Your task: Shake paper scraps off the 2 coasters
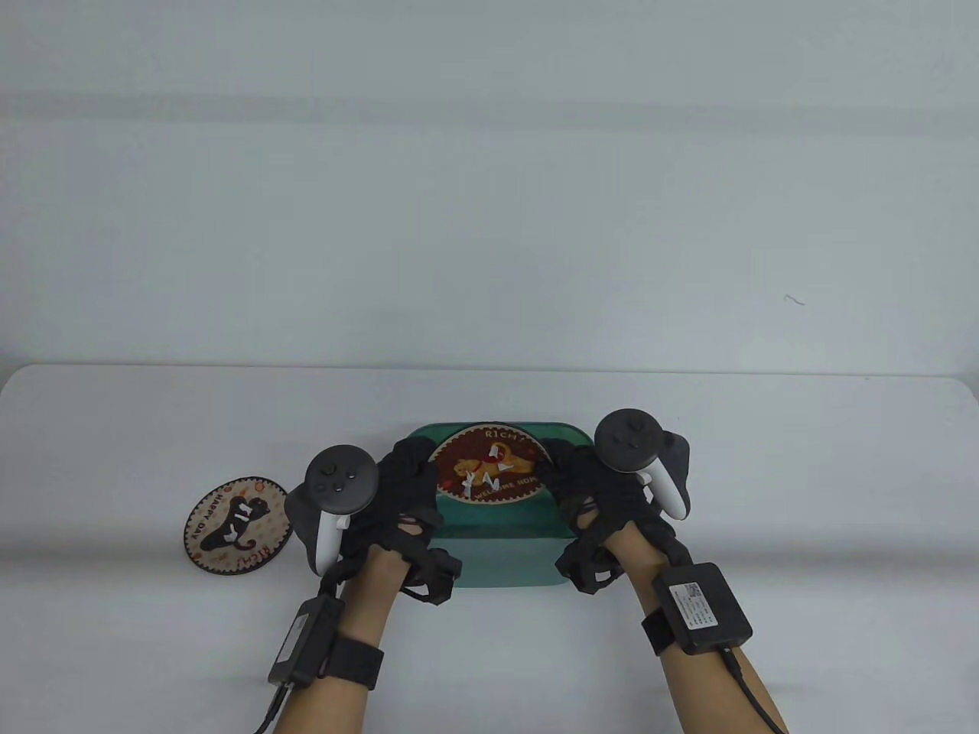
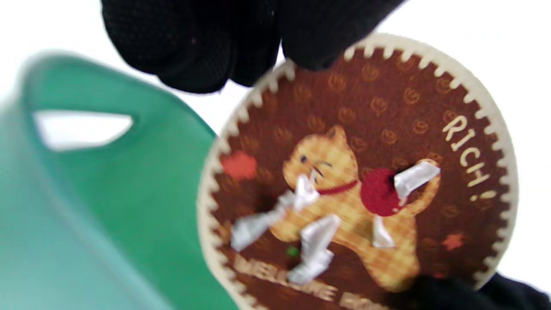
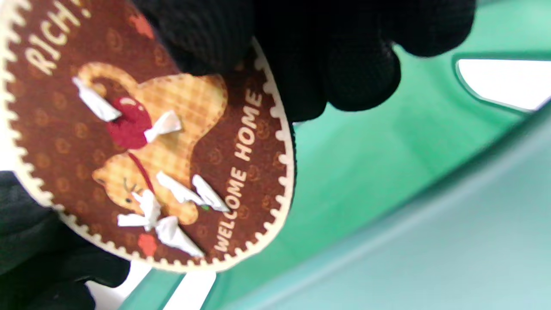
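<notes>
Both the left hand (image 1: 401,489) and right hand (image 1: 589,489) pinch the cat coaster (image 1: 487,463) over the green bin (image 1: 505,558); tip it steeply so all 6 or so scraps (image 3: 172,202) drop inside.

Green bin (image 1: 497,550) sits centre-front w/ both hands over it; second coaster (image 1: 239,523) lies just left. Table (image 1: 765,474) behind and to right is open.

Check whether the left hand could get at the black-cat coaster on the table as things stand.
Probably not yet: the left hand and right hand both hold the orange-cat coaster over the green bin. The black-cat coaster lies uncovered beside it, reachable once that grip is released.
</notes>
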`<state>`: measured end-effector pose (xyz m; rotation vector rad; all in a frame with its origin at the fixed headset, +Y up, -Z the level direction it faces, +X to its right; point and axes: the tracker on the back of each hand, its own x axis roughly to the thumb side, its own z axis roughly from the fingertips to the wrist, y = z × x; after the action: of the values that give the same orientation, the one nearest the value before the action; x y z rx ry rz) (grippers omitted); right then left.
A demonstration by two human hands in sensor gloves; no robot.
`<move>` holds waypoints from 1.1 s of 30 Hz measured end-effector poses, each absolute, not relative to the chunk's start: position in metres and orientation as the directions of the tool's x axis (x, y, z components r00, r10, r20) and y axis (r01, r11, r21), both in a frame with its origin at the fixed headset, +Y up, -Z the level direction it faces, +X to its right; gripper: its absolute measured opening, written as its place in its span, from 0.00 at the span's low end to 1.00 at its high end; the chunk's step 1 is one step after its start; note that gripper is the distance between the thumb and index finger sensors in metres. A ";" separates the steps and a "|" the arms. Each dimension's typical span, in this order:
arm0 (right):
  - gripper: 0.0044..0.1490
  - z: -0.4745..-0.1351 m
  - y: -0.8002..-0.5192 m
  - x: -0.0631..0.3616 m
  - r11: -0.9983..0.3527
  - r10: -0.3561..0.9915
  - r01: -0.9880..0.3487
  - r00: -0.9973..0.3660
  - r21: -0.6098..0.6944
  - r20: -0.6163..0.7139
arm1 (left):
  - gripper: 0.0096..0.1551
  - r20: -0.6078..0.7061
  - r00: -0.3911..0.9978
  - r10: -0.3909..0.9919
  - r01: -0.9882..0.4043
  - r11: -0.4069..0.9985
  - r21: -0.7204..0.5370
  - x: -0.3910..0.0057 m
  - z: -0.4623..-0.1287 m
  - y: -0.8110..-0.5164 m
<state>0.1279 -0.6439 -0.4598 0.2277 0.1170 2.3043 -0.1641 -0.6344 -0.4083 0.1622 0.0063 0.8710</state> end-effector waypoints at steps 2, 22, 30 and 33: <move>0.25 -0.459 -0.645 0.133 -0.676 0.737 -0.728 -0.664 0.113 0.127 | 0.33 0.088 0.670 0.737 -0.740 0.656 0.149 -0.173 -0.397 -0.630; 0.25 -0.432 -0.634 0.127 -0.791 0.567 -0.581 -0.814 -0.191 0.127 | 0.28 0.183 0.662 0.727 -0.749 0.633 0.195 -0.202 -0.331 -0.704; 0.25 -0.427 -0.620 0.109 -0.868 0.458 -0.462 -0.886 -0.183 0.066 | 0.28 0.211 0.644 0.735 -0.765 0.627 0.151 -0.197 -0.331 -0.702; 0.25 -0.424 -0.618 0.105 -0.769 0.570 -0.566 -0.818 -0.296 0.083 | 0.28 0.226 0.636 0.738 -0.771 0.619 0.148 -0.195 -0.330 -0.699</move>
<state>0.1050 -0.6183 -0.4240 -0.0158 -0.4122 2.4942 -0.1955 -0.6989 -0.3299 0.2408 -0.1483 0.8713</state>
